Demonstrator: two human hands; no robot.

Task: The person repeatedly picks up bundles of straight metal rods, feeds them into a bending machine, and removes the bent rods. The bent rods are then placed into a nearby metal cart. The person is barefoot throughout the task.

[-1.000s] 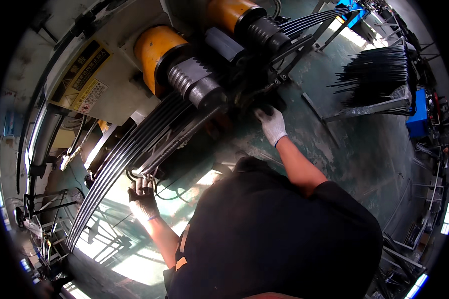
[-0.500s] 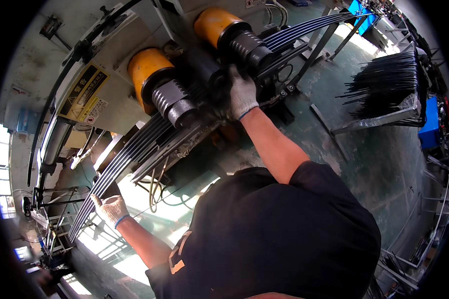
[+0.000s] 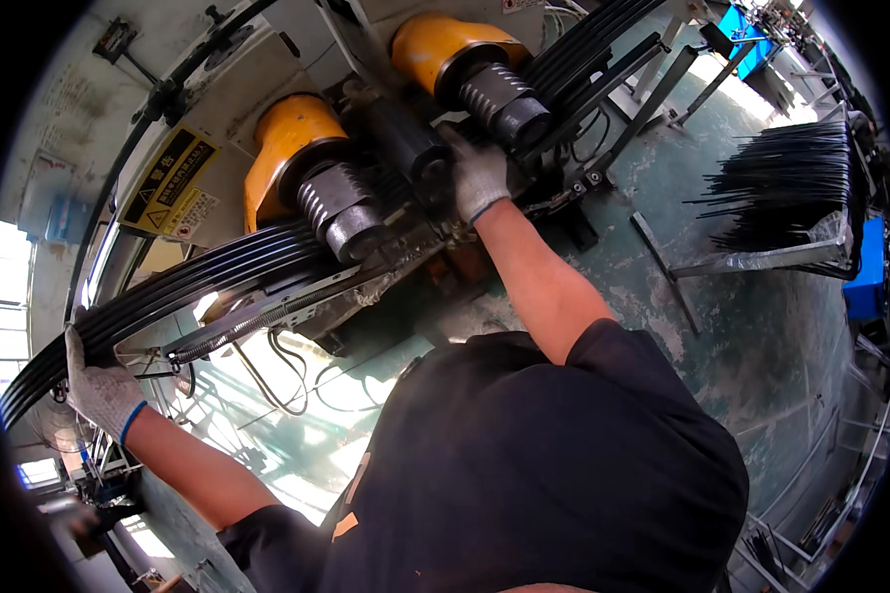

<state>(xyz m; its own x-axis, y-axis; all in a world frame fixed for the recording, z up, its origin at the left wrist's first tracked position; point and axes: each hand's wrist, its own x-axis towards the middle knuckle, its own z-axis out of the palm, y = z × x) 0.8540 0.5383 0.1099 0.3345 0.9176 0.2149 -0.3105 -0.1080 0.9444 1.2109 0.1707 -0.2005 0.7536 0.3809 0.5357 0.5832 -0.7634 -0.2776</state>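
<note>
- The left hand [image 3: 106,390], in a pale knitted glove with a blue cuff, holds a bundle of long, slim black metal bars [image 3: 203,272] near its left end; the thumb lies up across the bars, while the other fingers are partly hidden.
- The bundle slopes up to the right from the hand and passes behind the nearer of two dark, ribbed metal cylinders [image 3: 341,203].
- The right hand [image 3: 480,180], gloved likewise, is at the machine between the two ribbed cylinders, just beside a smooth, dark cylindrical block [image 3: 405,138]; its fingertips merge with the dark parts, so whether they grip anything cannot be told.
- Each ribbed cylinder projects from a rounded orange metal housing, one nearer the left [image 3: 285,148], the other farther up and right [image 3: 450,47].
- More black bars [image 3: 598,44] run beside the upper ribbed cylinder toward the upper right; whether they join the held bundle cannot be told.
- Below the bundle, a thin coiled metal spring [image 3: 213,343] stretches along the machine's edge.
- A yellow-and-black warning label [image 3: 171,183] is on the machine's pale panel.
- At right, a grey metal rack [image 3: 761,262] carries a dense stack of thin black rods [image 3: 781,188] above the worn green floor [image 3: 752,366].
</note>
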